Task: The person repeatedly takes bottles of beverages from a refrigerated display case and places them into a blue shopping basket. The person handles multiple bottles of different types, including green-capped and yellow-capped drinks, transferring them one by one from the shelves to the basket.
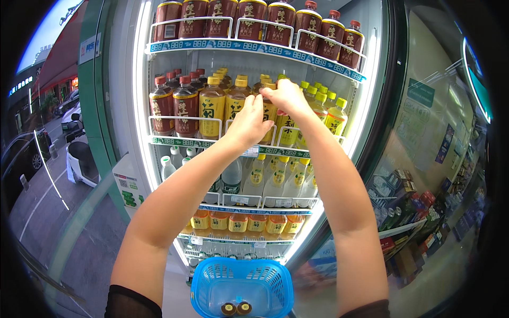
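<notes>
Both my hands reach into a lit drinks fridge at its second shelf. My left hand (249, 122) is against the front of a yellow-labelled tea bottle (269, 104) with a yellow cap; how firmly it touches is unclear. My right hand (287, 96) is just right of it, fingers bent around the top of a bottle with a yellow-green cap (281, 76), the grip partly hidden. Red-capped bottles (185, 107) and more yellow-capped bottles (212, 107) stand upright to the left. Green-yellow-capped bottles (337, 115) stand to the right.
White wire guards (204, 118) front the shelves. Dark red bottles (278, 24) line the top shelf; clear and pale bottles (256, 175) stand below. A blue plastic basket (242, 262) with two small dark round-topped items (243, 307) is at the bottom. The fridge's glass door (95, 222) is at left.
</notes>
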Demonstrator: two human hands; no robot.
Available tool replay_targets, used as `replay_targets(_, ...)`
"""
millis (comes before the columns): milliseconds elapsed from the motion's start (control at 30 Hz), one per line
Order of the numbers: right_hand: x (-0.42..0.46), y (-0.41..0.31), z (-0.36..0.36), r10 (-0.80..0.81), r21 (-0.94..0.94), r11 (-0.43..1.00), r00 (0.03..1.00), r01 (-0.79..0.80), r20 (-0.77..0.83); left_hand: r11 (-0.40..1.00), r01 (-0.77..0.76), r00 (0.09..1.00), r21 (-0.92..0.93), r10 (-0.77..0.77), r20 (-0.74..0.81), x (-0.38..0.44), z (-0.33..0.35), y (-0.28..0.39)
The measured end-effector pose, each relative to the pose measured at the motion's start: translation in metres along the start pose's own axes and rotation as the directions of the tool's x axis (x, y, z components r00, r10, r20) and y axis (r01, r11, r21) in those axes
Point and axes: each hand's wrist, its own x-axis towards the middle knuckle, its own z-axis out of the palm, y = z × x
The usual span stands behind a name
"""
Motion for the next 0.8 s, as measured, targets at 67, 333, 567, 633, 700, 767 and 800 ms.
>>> replay_targets(67,0.019,0.013,0.013,0.006,-0.145,0.989,0.993,-0.023,-0.12,1.0,-0.018,0.998,0.013,0.019,-0.052,0.007,0.012,-0.003)
replay_targets(333,-0.001,0.016,0.011,-0.312,-0.228,0.947,0.82,0.227,-0.479,0.995,-0.049,0.985,-0.085,0.034,-0.171,0.012,0.006,-0.009)
replay_targets(567,-0.059,0.001,-0.025,-0.608,-0.125,0.736,0.568,0.665,-0.556,0.935,-0.252,0.963,-0.249,0.215,-0.164,-0.006,-0.042,0.015)
replay_targets(633,-0.102,0.0,-0.03,-0.448,-0.015,0.868,0.771,0.496,-0.453,0.858,-0.25,0.966,-0.449,0.19,-0.176,-0.038,-0.027,0.023)
replay_targets(700,-0.142,0.017,-0.021,-0.31,0.396,0.826,0.91,0.401,-0.275,0.911,-0.134,0.99,-0.39,0.139,-0.016,-0.082,-0.023,0.039)
replay_targets(767,-0.168,0.054,0.012,-0.548,0.062,0.815,0.801,0.577,-0.242,0.883,-0.002,0.998,-0.47,0.034,0.061,-0.134,-0.005,0.033)
replay_targets(800,-0.189,0.057,0.026,-0.487,0.111,0.853,0.854,0.51,-0.182,0.881,0.069,0.993,-0.467,-0.016,0.118,-0.163,0.002,0.032)
